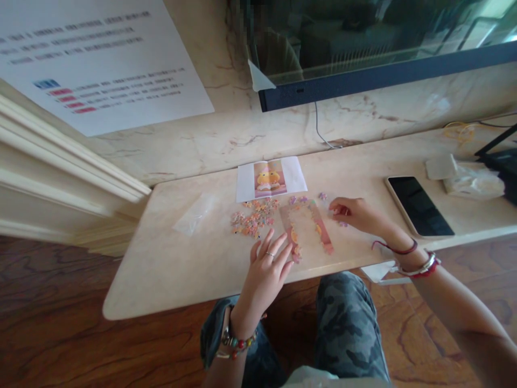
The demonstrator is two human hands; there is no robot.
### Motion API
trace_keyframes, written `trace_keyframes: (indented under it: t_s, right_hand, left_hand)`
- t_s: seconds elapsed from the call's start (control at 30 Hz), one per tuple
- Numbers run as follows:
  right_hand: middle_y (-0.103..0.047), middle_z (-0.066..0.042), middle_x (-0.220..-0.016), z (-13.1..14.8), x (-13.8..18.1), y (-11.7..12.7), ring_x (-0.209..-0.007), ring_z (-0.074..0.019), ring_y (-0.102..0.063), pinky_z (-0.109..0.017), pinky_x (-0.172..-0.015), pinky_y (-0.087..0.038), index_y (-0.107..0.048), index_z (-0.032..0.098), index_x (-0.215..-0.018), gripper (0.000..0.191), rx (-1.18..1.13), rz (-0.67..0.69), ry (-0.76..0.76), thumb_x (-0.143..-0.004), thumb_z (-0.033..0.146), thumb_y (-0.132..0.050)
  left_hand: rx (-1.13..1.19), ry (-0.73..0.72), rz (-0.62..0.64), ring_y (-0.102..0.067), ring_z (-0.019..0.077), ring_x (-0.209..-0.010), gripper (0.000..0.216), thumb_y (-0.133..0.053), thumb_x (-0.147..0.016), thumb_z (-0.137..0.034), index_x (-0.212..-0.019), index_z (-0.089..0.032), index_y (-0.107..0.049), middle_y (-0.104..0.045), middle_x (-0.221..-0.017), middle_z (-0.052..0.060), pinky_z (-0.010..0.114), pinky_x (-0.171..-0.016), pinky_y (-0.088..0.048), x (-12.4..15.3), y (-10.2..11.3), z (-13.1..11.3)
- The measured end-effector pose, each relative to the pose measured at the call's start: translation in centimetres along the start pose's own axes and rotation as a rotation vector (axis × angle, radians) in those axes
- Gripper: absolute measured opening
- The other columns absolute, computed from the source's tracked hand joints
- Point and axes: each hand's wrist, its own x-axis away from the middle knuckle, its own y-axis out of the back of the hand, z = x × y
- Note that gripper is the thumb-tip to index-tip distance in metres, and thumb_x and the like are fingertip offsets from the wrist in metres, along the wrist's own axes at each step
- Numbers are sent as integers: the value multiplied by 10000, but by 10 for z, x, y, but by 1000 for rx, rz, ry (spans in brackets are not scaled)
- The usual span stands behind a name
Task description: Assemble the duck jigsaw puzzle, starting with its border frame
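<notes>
My left hand (pixel 270 265), fingers spread, rests by the left side of a partly assembled jigsaw puzzle (pixel 323 233), whose joined pieces form a frame around bare tabletop. Just right of the puzzle, my right hand (pixel 352 214) is closed in a pinch; what lies between its fingertips is too small to make out. A heap of loose puzzle pieces (pixel 253 218) lies beyond my left hand. Several purple pieces (pixel 298 199) sit along the puzzle's far edge, and another purple piece (pixel 322 196) lies apart. Behind the heap is a printed picture (pixel 270 179) of two yellow figures.
A clear plastic bag (pixel 196 214) lies left of the heap. To the right are a tablet (pixel 420 206) and a pack of tissues (pixel 473 180). A screen (pixel 379 64) hangs on the wall above, its cable (pixel 318 126) reaching the table (pixel 141 269).
</notes>
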Motion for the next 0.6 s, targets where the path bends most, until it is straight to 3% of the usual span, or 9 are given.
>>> trace_keyframes:
  t_s: [0.2,0.37,0.47,0.6]
  right_hand:
    - [-624,-36,-698,22,52,-24,-543,-118,-584,-250,-487,-498,-577,151,-877,223,-489,7,-120,-766,342,-545]
    - [-589,-22,-766,31,68,-38,-676,-118,-588,-234,-558,-509,-515,183,-849,171,-491,-82,-131,-754,316,-565]
    - [-571,-7,-777,32,68,-39,-653,-105,-580,-214,-526,-491,-466,196,-846,164,-525,-76,-109,-751,285,-566]
    - [-616,-39,-803,33,66,-37,-722,-139,-602,-266,-635,-512,-546,185,-911,186,-455,-39,-90,-759,291,-563]
  left_hand:
    - [51,-29,-30,-352,260,-1243,264,-465,-848,-230,-1086,-209,-577,-540,-1214,78,449,-989,-328,-3,-2,-5]
    - [87,-40,-17,-330,261,-1254,246,-466,-849,-227,-1065,-200,-583,-532,-1226,62,453,-994,-330,-4,-7,-7]
    - [85,-37,-12,-321,254,-1259,250,-457,-854,-220,-1074,-202,-575,-529,-1228,52,446,-1000,-326,-4,-7,-8]
    - [80,-43,-11,-317,253,-1262,250,-455,-855,-215,-1075,-198,-571,-527,-1229,57,442,-1001,-327,-3,-6,-9]
